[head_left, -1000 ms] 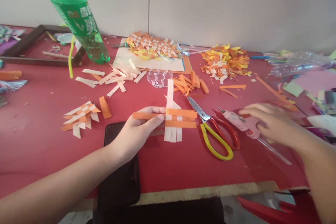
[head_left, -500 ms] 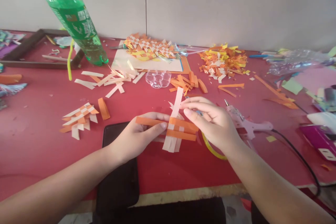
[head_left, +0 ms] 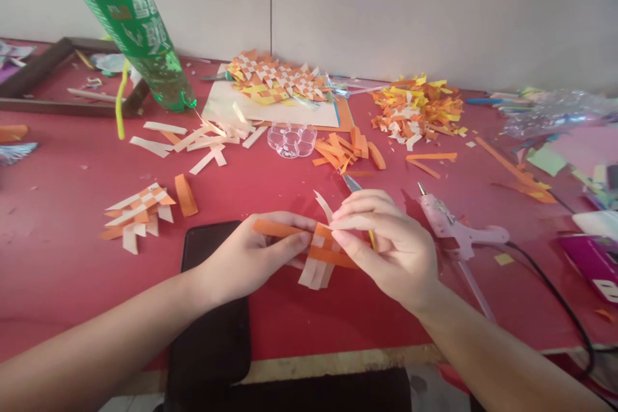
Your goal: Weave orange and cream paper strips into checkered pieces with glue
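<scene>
In front of me is a small weave of orange and off-white paper strips (head_left: 320,255). My left hand (head_left: 270,251) grips its left side between thumb and fingers, and a loose orange strip (head_left: 275,228) sticks out over that hand. At the weave's upper right, my right hand (head_left: 381,238) pinches an off-white strip (head_left: 355,223) that bends toward the fingers. Behind the right hand lie scissors (head_left: 352,184), their blade showing and their yellow handle mostly hidden. A finished-looking woven piece (head_left: 140,211) rests to the left beside an orange strip (head_left: 185,195).
A black phone-like slab (head_left: 212,335) lies under my left forearm. A glue gun (head_left: 451,225) with a cord is at the right. Farther back are loose white strips (head_left: 212,138), orange strips (head_left: 345,149), a clear tray (head_left: 291,141), paper piles (head_left: 416,109) and a green bottle (head_left: 140,32).
The off-white strip that stood up from the weave is now folded over toward the right hand's fingers. My right hand has moved in over the weave's right side, and the view has shifted slightly.
</scene>
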{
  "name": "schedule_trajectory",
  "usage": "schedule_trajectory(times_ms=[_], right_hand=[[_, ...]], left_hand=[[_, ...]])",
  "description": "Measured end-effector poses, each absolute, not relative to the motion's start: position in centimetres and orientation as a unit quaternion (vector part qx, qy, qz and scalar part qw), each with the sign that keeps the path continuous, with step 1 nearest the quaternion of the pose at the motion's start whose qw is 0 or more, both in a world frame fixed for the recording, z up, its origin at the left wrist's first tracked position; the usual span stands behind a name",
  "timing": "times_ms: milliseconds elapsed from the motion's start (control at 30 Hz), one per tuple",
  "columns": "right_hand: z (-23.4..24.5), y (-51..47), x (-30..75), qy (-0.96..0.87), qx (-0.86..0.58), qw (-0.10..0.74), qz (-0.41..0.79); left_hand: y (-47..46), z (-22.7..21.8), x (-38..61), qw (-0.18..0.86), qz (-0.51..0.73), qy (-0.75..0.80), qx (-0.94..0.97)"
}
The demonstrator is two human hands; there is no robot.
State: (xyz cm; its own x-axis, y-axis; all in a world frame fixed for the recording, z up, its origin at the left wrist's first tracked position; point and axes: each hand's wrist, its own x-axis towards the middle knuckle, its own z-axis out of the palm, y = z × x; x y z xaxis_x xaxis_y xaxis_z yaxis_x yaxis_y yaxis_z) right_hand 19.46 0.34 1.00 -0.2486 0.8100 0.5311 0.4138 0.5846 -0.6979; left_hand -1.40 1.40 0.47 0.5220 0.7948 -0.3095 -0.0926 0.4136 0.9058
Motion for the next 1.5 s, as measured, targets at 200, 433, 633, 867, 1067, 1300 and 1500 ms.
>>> schedule_trajectory(times_ms=[200,433,633,867,1067,1300,1500], right_hand=[[0.74,0.49,19.34,-0.789,-0.379,0.450,0.177],[0.72,0.43,19.24,-0.808,-0.372,0.433,0.148],[0.89,0.38,19.26,-0.816,-0.372,0.421,0.136],[1.10,-0.09,20.00,-0.826,-0.367,0.384,0.189],[0.79,-0.04,19.42,-0.806,-0.401,0.395,0.179],[0.35,0.02,19.55,-0.795,-0.454,0.361,0.174],[0.28,0.02,19.78,-0.721,-0.467,0.425,0.284]], left_hand=[[1.49,0.96,-1.19,0.744,0.310,0.409,0.428],[1.46,1.05,-1.14,0.745,0.303,0.413,0.427],[1.44,1.10,-1.14,0.742,0.310,0.410,0.430],[1.40,0.80,-1.33,0.745,0.300,0.395,0.446],[1.23,0.84,-1.39,0.673,0.282,0.407,0.550],[0.64,0.68,-0.68,0.677,0.281,0.435,0.522],[0.90,0.57,-0.83,0.701,0.342,0.406,0.476]])
